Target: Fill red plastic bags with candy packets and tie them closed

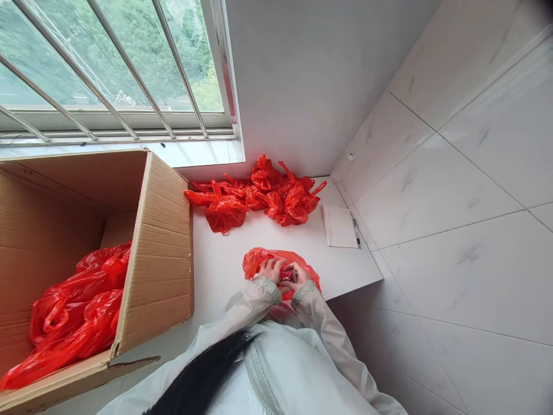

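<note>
On the white tabletop (213, 271), an opened red plastic bag (309, 266) lies spread close to my body. Over its middle, my left hand (271, 271) and my right hand (298, 275) come together around a small dark red packet (287, 276) with pale markings. My right fingers pinch its right end. At its left side my left fingers and thumb curl around it. The fingers partly cover the packet, and its exact kind cannot be made out.
A large open cardboard box (162, 248) stands at left, with red plastic bags (82, 305) inside. Several knotted red bags (280, 199) are heaped by the wall. A notepad (339, 226) and a pen (356, 233) lie near the table's right edge. A barred window (112, 69) is behind.
</note>
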The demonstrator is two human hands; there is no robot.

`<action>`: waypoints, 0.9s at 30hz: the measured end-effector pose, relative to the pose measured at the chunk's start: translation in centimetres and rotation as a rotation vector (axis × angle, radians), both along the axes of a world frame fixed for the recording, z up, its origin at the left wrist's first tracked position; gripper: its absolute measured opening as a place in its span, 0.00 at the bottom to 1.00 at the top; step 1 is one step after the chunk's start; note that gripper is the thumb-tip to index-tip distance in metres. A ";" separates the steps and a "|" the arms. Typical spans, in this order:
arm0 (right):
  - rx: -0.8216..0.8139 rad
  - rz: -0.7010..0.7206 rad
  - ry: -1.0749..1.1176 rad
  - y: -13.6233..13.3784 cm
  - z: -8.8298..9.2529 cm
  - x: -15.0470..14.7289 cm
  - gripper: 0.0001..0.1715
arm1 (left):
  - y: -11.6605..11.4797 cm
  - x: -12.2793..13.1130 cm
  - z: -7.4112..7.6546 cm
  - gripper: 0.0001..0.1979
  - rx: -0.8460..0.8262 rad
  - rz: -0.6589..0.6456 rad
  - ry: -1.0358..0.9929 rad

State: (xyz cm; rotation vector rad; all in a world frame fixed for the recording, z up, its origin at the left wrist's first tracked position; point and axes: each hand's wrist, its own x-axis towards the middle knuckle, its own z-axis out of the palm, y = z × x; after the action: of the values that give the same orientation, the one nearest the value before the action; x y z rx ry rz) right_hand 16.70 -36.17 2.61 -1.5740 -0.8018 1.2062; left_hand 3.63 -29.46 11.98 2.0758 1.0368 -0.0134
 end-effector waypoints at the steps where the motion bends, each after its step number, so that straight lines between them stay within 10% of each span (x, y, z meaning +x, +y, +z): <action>1: 0.000 -0.010 0.021 -0.1 0.0 0.0 0.22 | 0.2 -0.4 -0.1 0.30 -0.036 0.001 0.005; 11: 0.064 -0.050 0.383 -1.1 2.1 -0.4 0.30 | 0.9 -1.7 1.5 0.14 -0.188 0.096 -0.065; 27: -0.032 -0.379 0.267 0.3 1.9 -2.9 0.22 | 0.6 -2.9 1.2 0.14 -0.230 0.310 -0.149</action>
State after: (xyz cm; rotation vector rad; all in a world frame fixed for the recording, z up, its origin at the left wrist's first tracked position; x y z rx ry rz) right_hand 13.79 -35.82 4.51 -1.4684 -0.2958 1.1190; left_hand 0.71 -28.87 13.14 1.6686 1.1948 0.1686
